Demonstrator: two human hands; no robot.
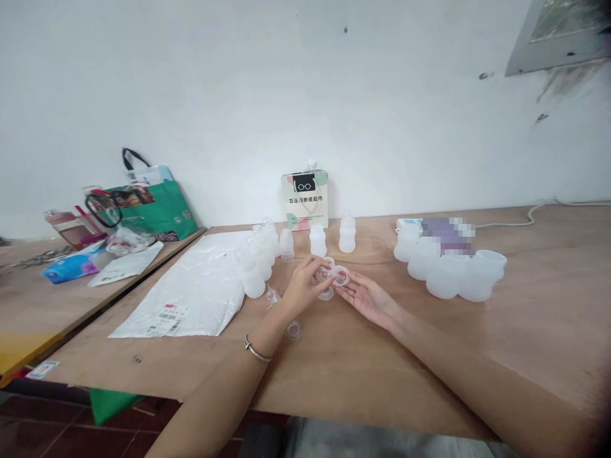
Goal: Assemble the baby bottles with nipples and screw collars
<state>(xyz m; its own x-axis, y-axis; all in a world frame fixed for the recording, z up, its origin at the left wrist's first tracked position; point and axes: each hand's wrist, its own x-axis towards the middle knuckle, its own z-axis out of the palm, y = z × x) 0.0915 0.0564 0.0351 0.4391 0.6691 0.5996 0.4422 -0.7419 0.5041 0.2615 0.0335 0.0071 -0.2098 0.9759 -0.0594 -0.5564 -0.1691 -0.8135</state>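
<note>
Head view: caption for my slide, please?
Hands hold a clear ring over the table, white bottles to either side.

Bottles (255,283) lined up on a wooden table (372,375) suggest a workroom.

hands (368,301): holding clear ring (347,277), seemingly | frosted bottles (442,278): right | white mailer (191,280): left

A thin, silvery bangle (258,356) with a small knobbed end is worn around the left wrist (265,340); both forearms (453,362) are bared.
</note>
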